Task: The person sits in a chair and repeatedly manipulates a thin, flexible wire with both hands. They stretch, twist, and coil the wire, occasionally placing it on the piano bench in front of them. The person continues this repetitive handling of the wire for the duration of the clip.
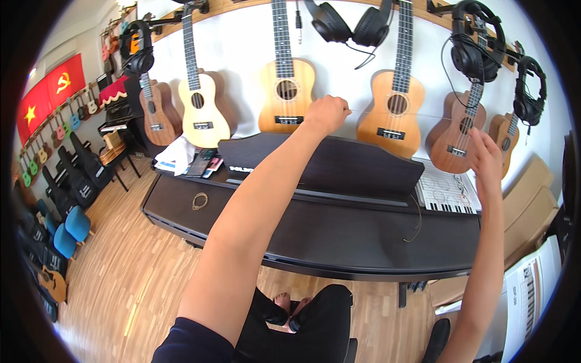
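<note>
My left hand (327, 114) is closed in a fist around one end of a thin string (404, 113). The string stretches nearly straight across to the right, in front of the hanging ukuleles. At its other side my right hand (488, 159) pinches with thumb and fingers; the last bit of string by the fingertips is too faint to follow. Both hands are raised above a dark digital piano (345, 231) with its lid down. A coiled string (199, 201) lies on the lid's left part. Towards the right, a loose curved string (418, 222) rests on the lid.
Ukuleles (287, 97) and headphones (352, 22) hang on the wall behind the piano. A phone (201, 163) and papers lie at its left end, printed sheets (447, 188) at its right. Cardboard boxes (529, 199) stand to the right, blue chairs (78, 223) to the left.
</note>
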`<action>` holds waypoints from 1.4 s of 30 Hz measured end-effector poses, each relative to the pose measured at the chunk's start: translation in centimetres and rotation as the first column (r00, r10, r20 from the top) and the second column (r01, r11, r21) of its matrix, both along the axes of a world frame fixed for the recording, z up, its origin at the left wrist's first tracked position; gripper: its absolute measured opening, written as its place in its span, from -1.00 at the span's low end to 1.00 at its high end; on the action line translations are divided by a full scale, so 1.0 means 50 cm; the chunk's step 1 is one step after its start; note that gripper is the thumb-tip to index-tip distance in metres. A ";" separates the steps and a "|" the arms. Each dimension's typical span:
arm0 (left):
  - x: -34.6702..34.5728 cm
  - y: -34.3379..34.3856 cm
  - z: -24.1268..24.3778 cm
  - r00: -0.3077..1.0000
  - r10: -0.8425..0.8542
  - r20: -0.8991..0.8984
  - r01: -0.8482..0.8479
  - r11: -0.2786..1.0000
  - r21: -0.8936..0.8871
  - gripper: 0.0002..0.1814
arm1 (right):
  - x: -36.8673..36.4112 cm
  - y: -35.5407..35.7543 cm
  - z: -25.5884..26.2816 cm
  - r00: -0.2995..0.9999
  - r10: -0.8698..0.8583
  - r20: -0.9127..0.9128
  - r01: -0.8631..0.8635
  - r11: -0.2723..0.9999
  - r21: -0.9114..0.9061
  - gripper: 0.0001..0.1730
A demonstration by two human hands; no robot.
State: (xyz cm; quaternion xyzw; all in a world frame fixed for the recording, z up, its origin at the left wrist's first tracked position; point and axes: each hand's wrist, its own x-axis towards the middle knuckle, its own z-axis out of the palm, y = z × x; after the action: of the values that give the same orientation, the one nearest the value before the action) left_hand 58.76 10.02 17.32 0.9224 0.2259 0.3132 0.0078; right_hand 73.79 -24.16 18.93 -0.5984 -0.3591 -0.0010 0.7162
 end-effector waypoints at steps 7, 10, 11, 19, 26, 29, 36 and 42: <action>-0.099 0.065 0.017 0.996 0.082 0.021 -0.083 0.993 0.084 -0.74 | 0.128 -0.102 -0.054 0.993 0.074 -0.090 -0.059 0.986 0.158 -0.73; -0.140 0.097 0.008 0.985 0.166 -0.042 -0.164 0.986 0.044 -0.75 | 0.177 -0.124 -0.085 0.989 0.016 -0.146 0.009 0.985 0.170 -0.64; -0.156 0.105 0.009 0.979 0.197 -0.059 -0.194 0.979 0.057 -0.76 | 0.189 -0.123 -0.092 0.986 -0.026 -0.165 0.054 0.984 0.171 -0.62; -0.213 0.140 -0.011 0.966 0.216 -0.144 -0.222 0.975 -0.026 -0.77 | 0.234 -0.151 -0.133 0.989 -0.128 -0.071 0.130 0.991 0.031 -0.60; -0.232 0.235 -0.026 0.974 0.227 -0.011 -0.227 0.974 0.013 -0.83 | 0.163 -0.087 -0.135 0.991 -0.135 0.003 0.133 0.975 -0.180 -0.76; -0.267 0.283 -0.023 0.975 0.213 0.062 -0.216 0.975 0.054 -0.82 | 0.134 -0.034 -0.151 0.996 -0.094 -0.009 0.089 0.972 -0.218 -0.76; -0.330 0.295 0.023 0.990 0.102 0.100 -0.105 0.994 0.017 -0.76 | 0.131 0.015 -0.163 0.994 -0.110 -0.012 0.106 0.975 -0.196 -0.74; -0.363 0.305 0.022 0.960 0.277 0.026 -0.278 0.961 0.014 -0.73 | 0.147 0.036 -0.173 0.990 -0.125 -0.069 0.116 0.986 -0.124 -0.75</action>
State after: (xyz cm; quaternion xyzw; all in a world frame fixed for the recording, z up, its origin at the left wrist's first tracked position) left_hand 40.60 25.29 18.44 0.8779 0.3501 0.3241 -0.0417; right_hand 81.12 -22.38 10.29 -0.6604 -0.2941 -0.0001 0.6909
